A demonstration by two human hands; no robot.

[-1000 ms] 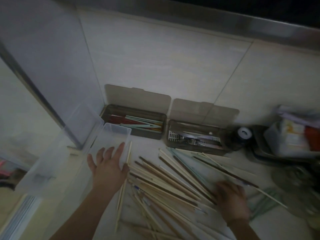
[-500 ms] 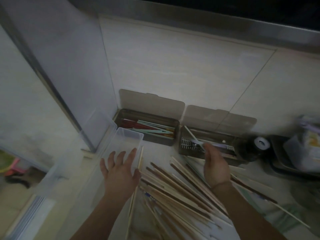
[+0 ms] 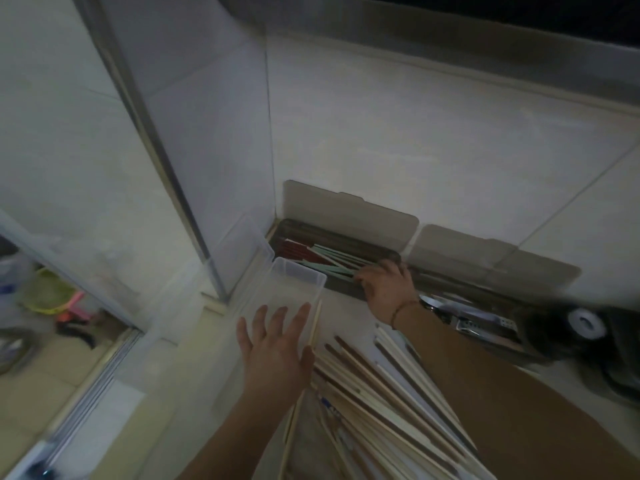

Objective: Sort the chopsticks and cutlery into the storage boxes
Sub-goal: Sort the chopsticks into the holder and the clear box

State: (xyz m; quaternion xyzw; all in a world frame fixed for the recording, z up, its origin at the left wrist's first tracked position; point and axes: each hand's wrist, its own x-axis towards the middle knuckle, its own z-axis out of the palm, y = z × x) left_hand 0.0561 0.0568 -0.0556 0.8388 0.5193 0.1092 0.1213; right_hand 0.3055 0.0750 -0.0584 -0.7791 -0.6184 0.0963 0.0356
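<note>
Left hand lies flat, fingers straight and spread, on the near end of the clear box at left; it grips nothing. Just right of it, the loose chopsticks are heaped on the tabletop: thin, stiff, light sticks, likely to roll and splay, best pinched mid-length in a small bundle. Right hand reaches far into the left brown box, fingers curled at the coloured chopsticks inside; whether it pinches 1 cannot be told. Far right, the cutlery box holds metal pieces, blurred.
</note>
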